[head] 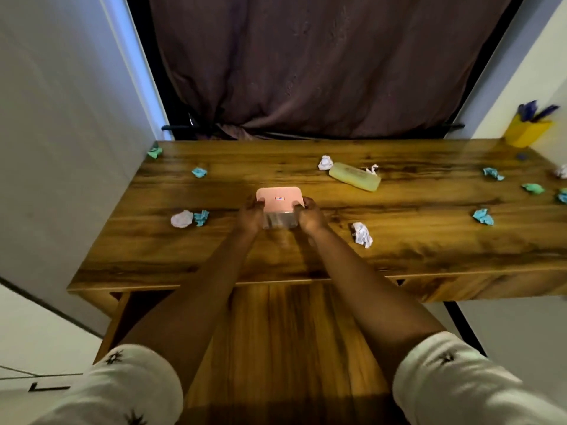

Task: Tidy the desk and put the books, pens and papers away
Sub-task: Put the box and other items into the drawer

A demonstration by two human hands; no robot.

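Gripping a small clear box with a pink lid, both hands meet over the middle of the tabletop: the left hand curls round the box's left side, the right hand round its right side, with fingers reaching the lid's edge. Whether the box rests on the wood or sits just above it cannot be told, and its contents are too blurred to name. Crumpled papers, left half: a green wad at the far left corner; a blue wad a little nearer in; a white wad and another blue wad touching each other, left of the left hand. Crumpled papers, middle: a white wad just right of the right wrist; a white wad touching the far end of a yellow-green pencil case, which lies slantwise beyond the box; a small white scrap beside the case. Crumpled papers, right half: a blue wad, a green wad and a blue wad, well apart from one another; two more, a white wad and a blue wad, are cut off by the right edge of the view. Far right corner: a yellow pen cup holding blue pens. Behind the far edge: a dark curtain. Both sleeves are white.
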